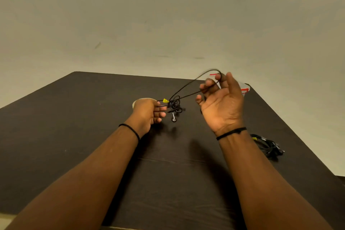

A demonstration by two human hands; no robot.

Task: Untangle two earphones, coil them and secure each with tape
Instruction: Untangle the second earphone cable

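**Both hands on the tangled earphone above the bench**

I have the left hand (149, 111) raised off the dark bench (74, 117), its fingers curled in and pinching the knotted bundle of a black earphone cable (174, 105) at the fingertips. A small yellow tag (165, 100) sits on the cable just beyond those fingertips, and one earbud (174, 118) dangles below the knot, clear of the bench surface.

My right hand (221, 101) is up and to the right of the left, palm facing me, fingers loosely bent. A long loop of the same cable runs from the knot up to this hand and hooks around the index finger near the thumb; the loop's top is blurred.

The second earphone (268, 145) lies bunched on the bench to the right of my right wrist, near the bench edge, with a yellow tag of its own.

Behind the left hand a pale roll of tape (134, 103) shows partly. Behind the right hand sits a clear item with red markings (245, 89); I cannot tell what it is.

Each wrist wears a thin black band.
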